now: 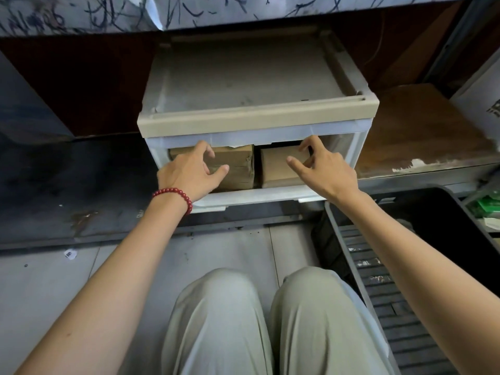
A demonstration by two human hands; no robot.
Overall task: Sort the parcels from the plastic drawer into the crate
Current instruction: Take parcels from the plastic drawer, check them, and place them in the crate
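Note:
A plastic drawer unit (257, 120) with a beige top and a clear front stands on a low dark ledge ahead of me. Two brown cardboard parcels sit side by side behind the clear front: the left parcel (238, 163) and the right parcel (276, 169). My left hand (193, 173), with a red bead bracelet on the wrist, is spread in front of the left parcel. My right hand (322, 169) is spread in front of the right parcel, fingertips at the drawer's upper edge. Neither hand holds anything. A dark grey crate (378, 280) lies at my lower right.
My knees in light trousers (257, 320) fill the bottom centre over a grey tiled floor. A worn wooden board (422, 131) lies right of the drawer unit. Green items (484, 207) lie beyond the crate's far edge. A scribbled sheet (81, 12) hangs overhead.

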